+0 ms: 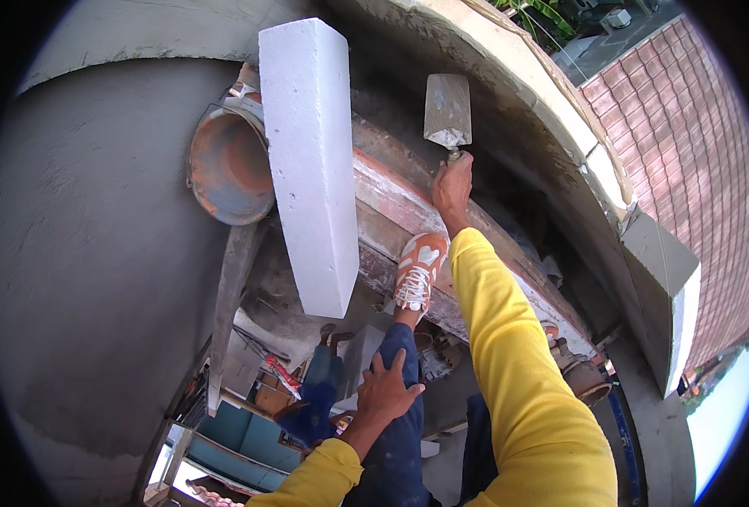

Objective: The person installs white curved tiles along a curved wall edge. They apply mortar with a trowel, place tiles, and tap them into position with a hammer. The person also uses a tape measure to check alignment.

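My right hand (pixel 454 188) is closed round the handle of a trowel (pixel 448 108), stretched out over the far side of the scaffold planks. Some mortar clings to the trowel's blade near the handle. My left hand (pixel 385 391) lies on my bent knee with its fingers spread, holding nothing. One orange and white shoe (pixel 419 272) of mine is planted on the planks (pixel 389 230). Left of it a long white lightweight concrete block (pixel 313 169) rises close to the camera; its contact with the planks cannot be made out.
A stained bucket (pixel 232 165) hangs or stands beside a grey plastered wall (pixel 104 253). A curved wall edge (pixel 552 93) runs along the right, with another block (pixel 663 291) on it. Far below, a person in blue (pixel 317 401) is at ground level. Beyond is a tiled roof (pixel 683 169).
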Available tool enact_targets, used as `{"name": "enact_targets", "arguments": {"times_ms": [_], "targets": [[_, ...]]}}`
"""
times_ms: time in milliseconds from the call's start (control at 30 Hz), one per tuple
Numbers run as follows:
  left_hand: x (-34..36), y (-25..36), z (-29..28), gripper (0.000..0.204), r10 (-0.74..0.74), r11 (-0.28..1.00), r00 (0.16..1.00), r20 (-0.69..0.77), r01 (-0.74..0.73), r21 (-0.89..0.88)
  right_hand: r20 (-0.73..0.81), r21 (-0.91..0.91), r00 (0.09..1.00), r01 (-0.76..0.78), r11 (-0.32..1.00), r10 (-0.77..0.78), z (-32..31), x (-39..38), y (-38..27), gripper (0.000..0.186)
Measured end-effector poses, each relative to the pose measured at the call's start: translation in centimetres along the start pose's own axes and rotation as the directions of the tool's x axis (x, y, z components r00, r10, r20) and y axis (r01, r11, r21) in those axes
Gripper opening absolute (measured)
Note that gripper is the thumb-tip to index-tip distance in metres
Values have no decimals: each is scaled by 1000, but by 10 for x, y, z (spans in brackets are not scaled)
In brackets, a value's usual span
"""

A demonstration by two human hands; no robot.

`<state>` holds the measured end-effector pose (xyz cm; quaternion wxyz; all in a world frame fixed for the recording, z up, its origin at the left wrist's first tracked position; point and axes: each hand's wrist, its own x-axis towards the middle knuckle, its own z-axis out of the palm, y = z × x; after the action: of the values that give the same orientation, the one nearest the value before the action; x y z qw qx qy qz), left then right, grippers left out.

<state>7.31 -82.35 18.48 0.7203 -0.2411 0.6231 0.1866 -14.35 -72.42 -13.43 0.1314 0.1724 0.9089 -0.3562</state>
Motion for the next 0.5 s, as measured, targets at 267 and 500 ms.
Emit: {"name": "enact_targets", "arguments": {"times_ms": [267, 500], "targets": [[0, 4, 14, 97, -20, 999, 999, -45, 22, 38, -81, 298, 969, 248, 922, -234, -80, -27, -46, 36], [0, 17, 29, 97, -16, 987, 995, -99, 32, 156, 158, -37, 978, 146, 989, -139, -117, 54, -56, 48]]}}
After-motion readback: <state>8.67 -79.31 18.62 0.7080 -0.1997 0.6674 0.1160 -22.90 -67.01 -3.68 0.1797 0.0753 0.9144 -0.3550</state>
